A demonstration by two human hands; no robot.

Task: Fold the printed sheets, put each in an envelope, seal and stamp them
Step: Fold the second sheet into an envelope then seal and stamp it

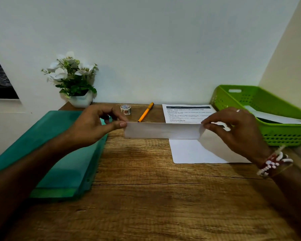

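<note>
White folded paper sheet point(163, 130) is hanging above the wooden desk point(146, 197), the left hand point(96, 124) and right hand point(233, 129) each pinching one end, likely squaring the fold before it goes into an envelope; printed sheets point(186, 113) are waiting far right.

Back wall point(163, 40): plain white, fills the upper half of the frame, soft even light, slight grey-blue cast. Side wall point(288, 58): cream, upper right, meets the back wall in a corner. Left edge: dark opening point(0, 84) above a white ledge point(5, 100), can't tell if it is a window. Surface point(146, 188): brown wood, visible grain, lower half, butts against the back wall. White artificial-looking flowers point(69, 70) in a white pot point(81, 100) at its far left corner.
</note>
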